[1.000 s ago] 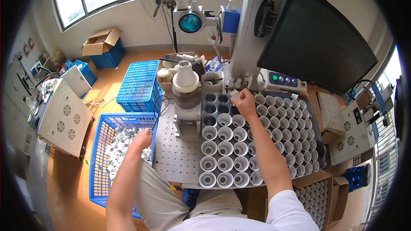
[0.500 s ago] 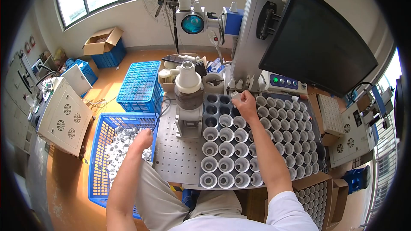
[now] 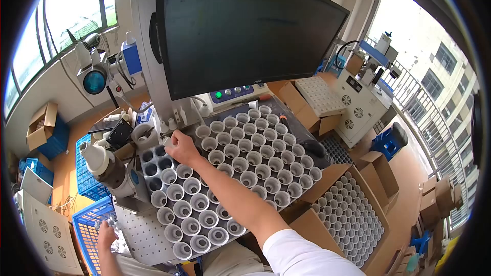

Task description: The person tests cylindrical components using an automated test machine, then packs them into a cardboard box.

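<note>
My right hand (image 3: 182,148) is closed at the back left corner of a dark tray (image 3: 156,159), with its fingers around a small white plastic cup (image 3: 168,142) that they partly cover. Below it are several dark bare sockets of the tray, beside rows of upright white cups (image 3: 208,218). At lower left, my left hand (image 3: 106,235) is inside a blue basket (image 3: 84,225) among loose white and grey parts (image 3: 120,245). Its fingers are curled, and I cannot make out what is in them.
A fixture (image 3: 115,176) bearing a white cone-shaped part (image 3: 94,156) stands left of the tray. Behind the tray are a large monitor (image 3: 245,30) and a control box (image 3: 238,93) with a lit green button. A cardboard box (image 3: 314,227) of more cups sits at right.
The view has swung right, so the bench things appear further left. My right hand stays by the tray's back corner with the cup. My left hand remains at the basket, its fingers now among the parts.
</note>
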{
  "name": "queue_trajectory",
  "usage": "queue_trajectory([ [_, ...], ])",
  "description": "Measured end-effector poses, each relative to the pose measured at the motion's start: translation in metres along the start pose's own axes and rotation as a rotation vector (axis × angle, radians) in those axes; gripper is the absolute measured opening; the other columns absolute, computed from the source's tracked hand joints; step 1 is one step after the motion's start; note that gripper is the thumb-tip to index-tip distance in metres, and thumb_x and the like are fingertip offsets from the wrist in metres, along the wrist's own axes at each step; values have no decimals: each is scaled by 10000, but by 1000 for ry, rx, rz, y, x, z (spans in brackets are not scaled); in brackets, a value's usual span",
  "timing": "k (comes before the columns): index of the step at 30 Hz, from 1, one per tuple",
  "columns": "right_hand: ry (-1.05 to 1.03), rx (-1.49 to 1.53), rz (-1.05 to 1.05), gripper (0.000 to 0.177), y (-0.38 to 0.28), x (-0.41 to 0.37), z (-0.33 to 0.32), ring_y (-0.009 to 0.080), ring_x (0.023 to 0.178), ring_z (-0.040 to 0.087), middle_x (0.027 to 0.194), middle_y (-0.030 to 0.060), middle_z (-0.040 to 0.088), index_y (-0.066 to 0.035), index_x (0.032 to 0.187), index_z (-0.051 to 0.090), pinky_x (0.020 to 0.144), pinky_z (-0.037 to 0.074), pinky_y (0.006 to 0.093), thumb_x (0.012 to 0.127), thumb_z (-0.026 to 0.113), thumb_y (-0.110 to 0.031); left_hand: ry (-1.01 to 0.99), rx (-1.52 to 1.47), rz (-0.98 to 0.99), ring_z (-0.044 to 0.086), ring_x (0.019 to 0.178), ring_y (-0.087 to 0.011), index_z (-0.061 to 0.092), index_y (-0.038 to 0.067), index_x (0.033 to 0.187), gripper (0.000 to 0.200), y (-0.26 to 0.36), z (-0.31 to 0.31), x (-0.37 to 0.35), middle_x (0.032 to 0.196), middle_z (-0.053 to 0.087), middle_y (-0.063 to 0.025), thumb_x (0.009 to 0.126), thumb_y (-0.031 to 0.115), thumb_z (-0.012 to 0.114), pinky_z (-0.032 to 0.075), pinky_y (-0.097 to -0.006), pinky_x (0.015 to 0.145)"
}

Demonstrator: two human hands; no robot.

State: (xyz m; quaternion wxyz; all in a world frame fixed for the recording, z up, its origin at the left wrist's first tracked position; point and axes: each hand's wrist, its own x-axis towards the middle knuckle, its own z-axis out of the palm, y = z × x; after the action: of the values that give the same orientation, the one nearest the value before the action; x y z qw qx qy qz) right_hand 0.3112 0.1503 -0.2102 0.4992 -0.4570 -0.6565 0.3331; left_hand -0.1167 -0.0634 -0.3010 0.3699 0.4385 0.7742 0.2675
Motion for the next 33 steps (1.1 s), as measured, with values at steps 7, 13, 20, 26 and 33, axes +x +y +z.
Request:
queue_trajectory([
  [7, -2, 53, -25, 297, 9, 3, 1, 245, 594, 430, 644, 133, 460, -24, 736, 411, 577, 393, 365, 685, 680, -138, 72, 22, -41, 550, 414, -275, 452, -85, 1027, 290, -3, -1, -6, 681, 520, -185, 760, -64, 343, 459, -372, 369],
  [13, -10, 76, -8, 306, 4, 3, -5, 322, 646, 463, 702, 154, 490, -25, 740, 412, 617, 399, 394, 692, 689, -147, 71, 214, -108, 617, 497, -286, 464, -113, 1155, 396, 15, 5, -13, 846, 582, -240, 776, -54, 364, 495, -377, 417],
  [20, -130, 50, 66, 224, 4, 5, -10, 384, 848, 548, 854, 168, 560, -27, 846, 475, 739, 434, 448, 739, 611, -170, 126, 498, -193, 668, 782, -321, 499, -58, 1118, 322, 46, 10, -28, 916, 626, -241, 803, 5, 476, 538, -417, 670],
  [26, -132, 49, 76, 222, 3, 6, -13, 389, 861, 553, 867, 176, 565, -25, 849, 477, 753, 438, 453, 745, 603, -175, 225, 312, -318, 619, 954, -268, 644, 9, 1006, 330, -12, 3, 0, 895, 689, -102, 813, 271, 586, 482, -392, 857],
  [33, -25, 88, 14, 271, 8, 5, -7, 380, 766, 528, 760, 166, 527, -25, 776, 441, 684, 418, 445, 715, 665, -165, -203, 1679, 371, 583, 984, -233, 723, 57, 953, 496, -134, -45, 70, 913, 706, -22, 780, 511, 627, 437, -377, 913],
])
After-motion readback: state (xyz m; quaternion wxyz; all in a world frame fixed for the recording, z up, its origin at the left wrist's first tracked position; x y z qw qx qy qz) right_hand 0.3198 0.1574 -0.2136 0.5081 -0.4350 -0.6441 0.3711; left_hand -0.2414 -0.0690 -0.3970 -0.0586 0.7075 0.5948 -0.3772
